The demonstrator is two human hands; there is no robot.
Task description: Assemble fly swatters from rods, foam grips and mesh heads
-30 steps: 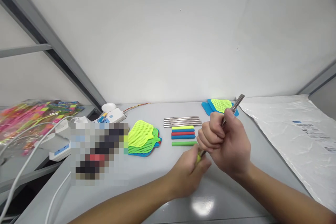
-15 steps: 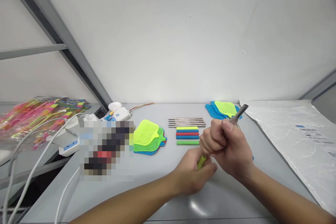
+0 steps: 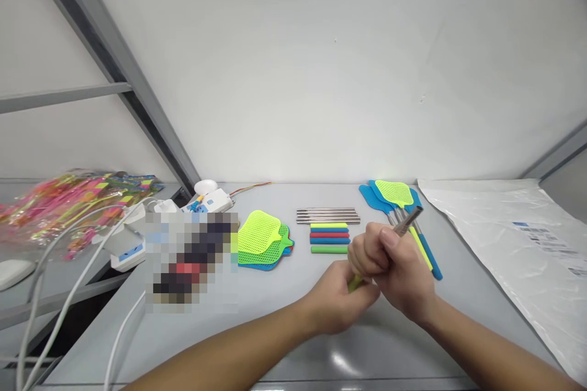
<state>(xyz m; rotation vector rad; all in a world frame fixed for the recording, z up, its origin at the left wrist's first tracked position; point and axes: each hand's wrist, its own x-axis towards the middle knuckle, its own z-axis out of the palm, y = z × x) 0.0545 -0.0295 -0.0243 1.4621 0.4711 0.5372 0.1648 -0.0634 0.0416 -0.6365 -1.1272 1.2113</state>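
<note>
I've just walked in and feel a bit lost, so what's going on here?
A person's right grip is closed around a metal rod, and the left grip holds a yellow-green handle just below it. Whether the two pieces are joined is hidden. On the table lie loose rods, coloured handles and mesh swatter heads; swatters with rods attached lie behind the right grip.

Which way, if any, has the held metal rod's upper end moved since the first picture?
Yes, downward in view: the metal rod's upper end dropped against the white package.
</note>
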